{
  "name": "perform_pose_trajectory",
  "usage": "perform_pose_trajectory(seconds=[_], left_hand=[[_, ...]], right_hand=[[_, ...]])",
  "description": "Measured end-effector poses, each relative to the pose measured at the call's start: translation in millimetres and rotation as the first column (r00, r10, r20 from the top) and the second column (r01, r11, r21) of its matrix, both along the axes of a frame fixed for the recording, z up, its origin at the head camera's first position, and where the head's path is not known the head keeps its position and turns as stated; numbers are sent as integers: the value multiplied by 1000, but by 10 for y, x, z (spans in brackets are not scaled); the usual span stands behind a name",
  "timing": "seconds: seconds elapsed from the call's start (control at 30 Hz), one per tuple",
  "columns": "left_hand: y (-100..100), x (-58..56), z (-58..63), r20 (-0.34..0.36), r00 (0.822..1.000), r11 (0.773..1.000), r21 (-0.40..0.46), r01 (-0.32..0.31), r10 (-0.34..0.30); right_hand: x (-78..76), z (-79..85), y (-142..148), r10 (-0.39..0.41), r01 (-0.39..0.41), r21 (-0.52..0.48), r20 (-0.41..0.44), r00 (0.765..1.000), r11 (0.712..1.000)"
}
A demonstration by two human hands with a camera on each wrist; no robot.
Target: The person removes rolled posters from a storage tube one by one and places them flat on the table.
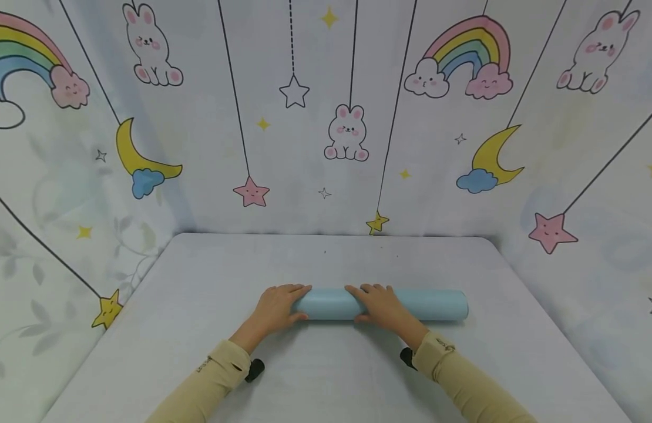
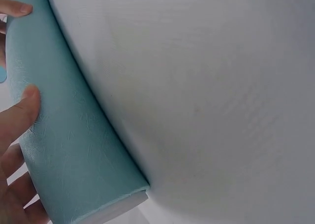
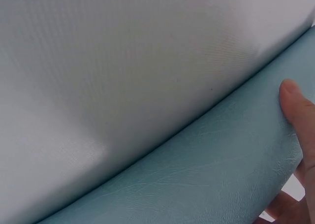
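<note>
A light blue rolled-up mat [image 1: 434, 305] with a creased, leather-like surface lies crosswise on the white table. My left hand [image 1: 275, 306] grips its left end, and in the left wrist view the thumb [image 2: 25, 111] presses the near side while the other fingers reach around the far side. Around the middle of the roll, my right hand [image 1: 384, 308] holds on in the same way, its thumb [image 3: 295, 98] against the near side in the right wrist view. The right part of the roll extends beyond this hand. The roll's left end face [image 2: 115, 209] shows pale.
The white tabletop [image 1: 326, 376] stretches around the roll, with a few small dark specks near its back edge. Curtain-like walls [image 1: 315, 59] printed with bunnies, stars and rainbows stand behind and at both sides. A dark wrist camera [image 1: 255, 370] sits under the left sleeve.
</note>
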State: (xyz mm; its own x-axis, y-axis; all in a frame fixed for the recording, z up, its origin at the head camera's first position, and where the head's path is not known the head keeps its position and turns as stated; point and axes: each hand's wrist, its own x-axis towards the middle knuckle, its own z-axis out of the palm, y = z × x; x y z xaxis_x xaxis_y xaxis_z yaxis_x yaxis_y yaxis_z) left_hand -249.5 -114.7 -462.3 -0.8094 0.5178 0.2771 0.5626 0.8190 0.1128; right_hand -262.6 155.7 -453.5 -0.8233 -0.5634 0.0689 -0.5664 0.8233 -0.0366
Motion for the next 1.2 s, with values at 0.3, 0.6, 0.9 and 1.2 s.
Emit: perform_pose_trajectory(seconds=[0.3,0.6,0.9,1.2], left_hand=[[21,20,35,42,999,1000,-19,-14,15],[11,7,52,83,996,1000,3,-17,17],[-97,1,49,189,976,977,158,-142,111],[-242,41,51,379,909,845,417,-335,174]], right_hand=[[-3,30,3,10,-10,-4,6,1000,1000],[1,15,1,16,-16,-7,-16,1000,1000],[3,-45,-7,18,-17,16,-49,999,1000],[29,-37,3,9,-9,5,-46,999,1000]])
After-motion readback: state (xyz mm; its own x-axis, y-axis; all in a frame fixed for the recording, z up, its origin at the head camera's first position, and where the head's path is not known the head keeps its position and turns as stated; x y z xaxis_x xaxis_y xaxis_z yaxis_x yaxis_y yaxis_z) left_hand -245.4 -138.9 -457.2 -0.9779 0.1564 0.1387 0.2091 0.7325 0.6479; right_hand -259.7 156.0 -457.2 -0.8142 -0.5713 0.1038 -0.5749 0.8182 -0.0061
